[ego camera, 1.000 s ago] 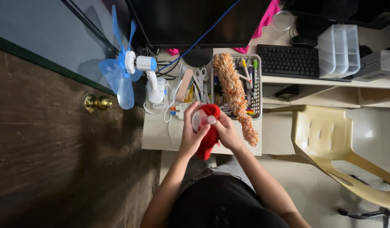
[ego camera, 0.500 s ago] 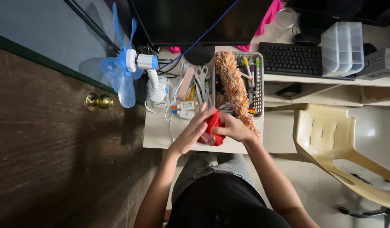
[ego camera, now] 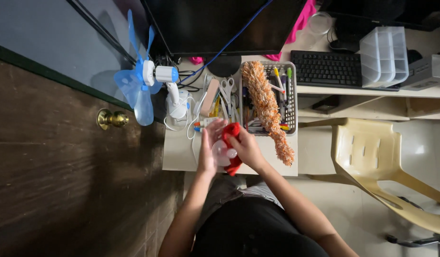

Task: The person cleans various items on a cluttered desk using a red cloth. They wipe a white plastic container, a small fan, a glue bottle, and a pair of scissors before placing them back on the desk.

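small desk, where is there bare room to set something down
Bare desktop lies along the near left edge, between the white cables and the left hand. The far half is crowded: fan, scissors, pen basket with the orange duster.

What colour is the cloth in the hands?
Red: the cloth shows clearly in the head view, the only one.

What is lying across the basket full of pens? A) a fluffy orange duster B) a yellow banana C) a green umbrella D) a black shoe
A: a long fluffy orange duster lies across the grey basket of pens, its tip poking past the basket's near edge, just right of the hands, the left hand and the right hand, which hold a red cloth around a clear round thing.
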